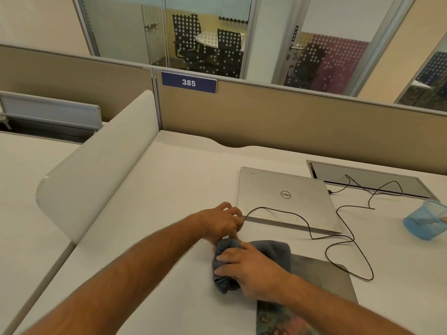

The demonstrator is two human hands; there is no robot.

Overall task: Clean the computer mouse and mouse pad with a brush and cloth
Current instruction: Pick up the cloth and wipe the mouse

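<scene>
Head view of a white desk (pixel 169 189) in an office cubicle. At far left a rounded white divider panel (pixel 96 170) rises from the desk edge and runs back toward the tan partition (pixel 266 122), on which a blue plate (pixel 189 82) reads "385" in white numerals. The left hand (pixel 223 221) is curled closed just above the near-left corner of the laptop, with one finger reaching down onto the cloth; a black cable (pixel 300 217) runs from within its grip, and whatever it holds at the cable's end, possibly the mouse, is hidden by the fingers. Directly below it, the right hand (pixel 246 269) is clenched around a bunched grey-blue cloth (pixel 273 250), which lies at the far-left edge of the mouse pad (pixel 326 279). The pad lies flat on the desk near the bottom edge, its long axis running toward the viewer; its far part looks dull grey, while its near end shows a multicoloured print too blurred to read. Behind the hands, a closed silver laptop (pixel 285 197) carries the "DELL" logo, upside down from this viewpoint. The cable loops rightward across the desk beside the pad and on to the laptop's right edge. At far right stands a blue mesh cup (pixel 425 220). On a glass door behind the partition, a vertical sign (pixel 294 33) reads "PUSH".
</scene>
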